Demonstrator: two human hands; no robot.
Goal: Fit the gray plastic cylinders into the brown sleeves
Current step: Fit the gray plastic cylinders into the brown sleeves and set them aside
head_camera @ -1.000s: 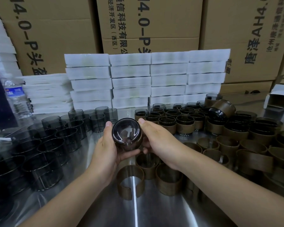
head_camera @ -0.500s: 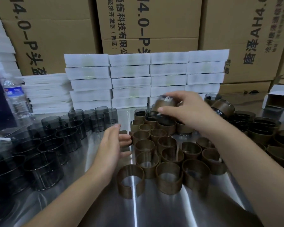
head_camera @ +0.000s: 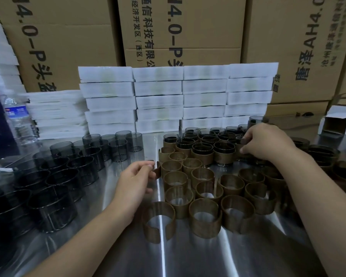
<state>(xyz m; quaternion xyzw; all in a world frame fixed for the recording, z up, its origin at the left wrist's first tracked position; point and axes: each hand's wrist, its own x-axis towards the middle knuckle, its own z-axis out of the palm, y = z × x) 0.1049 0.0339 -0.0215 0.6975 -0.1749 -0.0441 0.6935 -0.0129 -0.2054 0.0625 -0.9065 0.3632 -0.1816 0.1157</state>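
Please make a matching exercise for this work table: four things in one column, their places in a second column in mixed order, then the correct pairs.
Things
1 water bottle
2 open white carton
3 empty brown sleeves
4 bare gray cylinders

Places
A far right, at the back
B front centre
C left side, in rows
D back left, standing alone

Pairs: 1-D, 2-A, 3-B, 4-C

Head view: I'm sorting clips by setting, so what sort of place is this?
Probably a factory assembly bench: printed cartons stacked behind, piles of white boxes, and batches of sleeves and cylinders on a metal table.
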